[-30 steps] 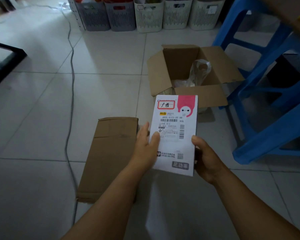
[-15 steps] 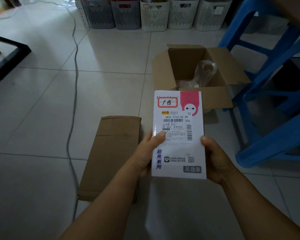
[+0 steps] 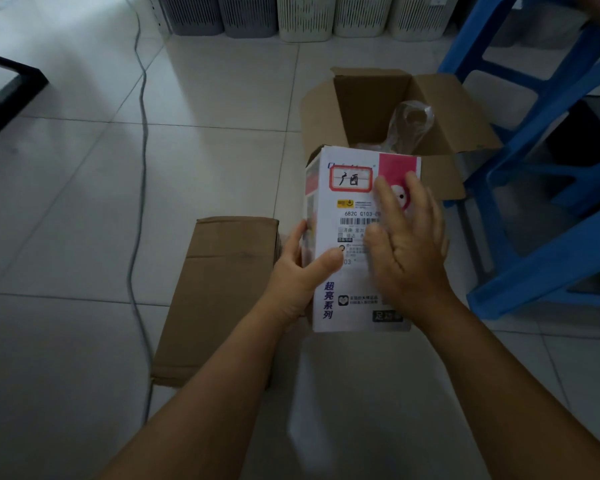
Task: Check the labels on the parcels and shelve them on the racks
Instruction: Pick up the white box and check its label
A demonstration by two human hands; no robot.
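A white parcel [image 3: 355,271] was held above the tiled floor [image 3: 84,202], clasped at its edge by the left hand [image 3: 300,271], while the right hand [image 3: 409,244] lay flat and unclenched across its label [image 3: 355,216]. Label-checking was judged under way; shelving was judged to require a firm two-handed carry.

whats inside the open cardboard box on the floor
A clear plastic-wrapped item stands inside the open cardboard box; the white parcel covers the box's near part.

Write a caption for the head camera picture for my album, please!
Left hand holds a white parcel while the right hand lies open across its label, above an open cardboard box.
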